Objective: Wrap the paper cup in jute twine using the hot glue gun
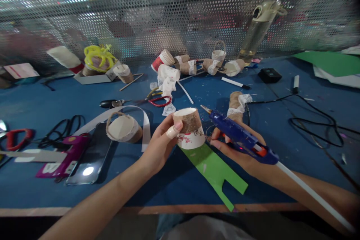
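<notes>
My left hand (161, 140) grips an upturned paper cup (189, 127) whose upper part is wrapped in brown twine, held above the blue table (281, 138). My right hand (239, 150) holds a blue hot glue gun (242, 137) with its nozzle pointing up-left beside the cup's twine; a white glue stick sticks out behind it. A loose end of twine curls between the cup and my right fingers. A green paper cutout (216, 174) lies under both hands.
Another twine-wrapped cup (123, 128) with a white strip lies left. Red-handled scissors (153, 100), a phone (90, 157), a pink glue gun (66, 153), several finished cups at the back, a marker (234, 83), a bottle (257, 30) and black cables (315, 120) lie around. A mesh screen closes the far side.
</notes>
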`<state>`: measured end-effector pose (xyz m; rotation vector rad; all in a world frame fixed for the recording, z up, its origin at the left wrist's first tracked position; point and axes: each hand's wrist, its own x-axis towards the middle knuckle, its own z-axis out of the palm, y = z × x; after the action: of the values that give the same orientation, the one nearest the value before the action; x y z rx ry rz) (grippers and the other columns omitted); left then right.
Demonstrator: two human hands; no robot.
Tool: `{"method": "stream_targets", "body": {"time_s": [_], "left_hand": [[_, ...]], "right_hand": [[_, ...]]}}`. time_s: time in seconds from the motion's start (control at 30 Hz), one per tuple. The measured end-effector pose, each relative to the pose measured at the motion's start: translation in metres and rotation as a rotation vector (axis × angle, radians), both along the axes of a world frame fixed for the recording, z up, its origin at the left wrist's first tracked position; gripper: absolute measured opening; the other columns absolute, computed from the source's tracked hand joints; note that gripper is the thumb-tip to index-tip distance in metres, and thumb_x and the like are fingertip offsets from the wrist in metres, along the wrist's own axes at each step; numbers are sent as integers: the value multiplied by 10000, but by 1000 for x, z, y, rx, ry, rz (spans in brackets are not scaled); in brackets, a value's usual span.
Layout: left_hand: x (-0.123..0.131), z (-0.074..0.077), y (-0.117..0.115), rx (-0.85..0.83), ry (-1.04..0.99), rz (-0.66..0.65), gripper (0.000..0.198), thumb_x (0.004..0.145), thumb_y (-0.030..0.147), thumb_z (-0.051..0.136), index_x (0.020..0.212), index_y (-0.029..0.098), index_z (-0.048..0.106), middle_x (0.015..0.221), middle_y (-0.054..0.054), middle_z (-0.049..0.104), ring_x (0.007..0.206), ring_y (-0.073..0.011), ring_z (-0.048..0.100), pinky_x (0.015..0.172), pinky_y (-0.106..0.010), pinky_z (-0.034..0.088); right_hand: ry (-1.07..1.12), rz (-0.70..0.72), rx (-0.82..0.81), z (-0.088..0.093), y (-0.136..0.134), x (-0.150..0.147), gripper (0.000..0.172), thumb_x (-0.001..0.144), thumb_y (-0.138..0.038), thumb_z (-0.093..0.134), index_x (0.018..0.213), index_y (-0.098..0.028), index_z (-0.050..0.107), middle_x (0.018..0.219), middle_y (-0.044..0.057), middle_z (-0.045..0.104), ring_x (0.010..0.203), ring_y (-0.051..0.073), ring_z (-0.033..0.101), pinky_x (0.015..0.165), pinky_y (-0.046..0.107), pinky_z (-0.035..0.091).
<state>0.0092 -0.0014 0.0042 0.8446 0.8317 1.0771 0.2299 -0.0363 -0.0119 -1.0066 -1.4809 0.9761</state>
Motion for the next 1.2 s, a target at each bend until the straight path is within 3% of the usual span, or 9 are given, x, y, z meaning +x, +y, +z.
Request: {"method": "stream_targets", "body": {"time_s": [0.3, 0.57, 0.93, 1.2], "left_hand": [[-4, -3, 1, 56, 53, -9, 364, 851, 434, 797, 1170, 263, 753, 1228, -64, 749, 1181, -282, 656, 957, -349, 489], [-4, -1, 1, 61, 84, 24, 399, 813, 431, 832, 1159, 250, 752, 1179, -61, 758, 1155, -279, 665, 956, -344, 491], [-5, -1, 2, 91, 110, 19, 401, 831, 434, 812, 1168, 227, 741, 1167, -83, 751, 1157, -292, 662, 977, -369, 488], [-3, 4, 3, 160, 216, 148, 379, 773, 388, 870, 1096, 252, 725, 1118, -33, 729, 1085, -231, 637, 938, -324, 480]], "right_hand": [[1, -54, -24, 10, 3, 2, 232, 810, -198, 851, 827, -277, 633, 841, -61, 738, 759, 125, 703, 728, 251, 578], [-48, -108, -24, 19, 3, 3, 208, 812, -172, 835, 797, -257, 646, 808, -35, 727, 716, 139, 694, 718, 286, 617], [-28, -99, -26, 19, 3, 5, 233, 820, -217, 840, 777, -269, 617, 804, -39, 737, 716, 150, 709, 692, 288, 616], [-39, -103, -73, 19, 4, 6, 195, 840, -285, 828, 792, -261, 641, 793, -35, 746, 702, 144, 709, 716, 284, 628]]}}
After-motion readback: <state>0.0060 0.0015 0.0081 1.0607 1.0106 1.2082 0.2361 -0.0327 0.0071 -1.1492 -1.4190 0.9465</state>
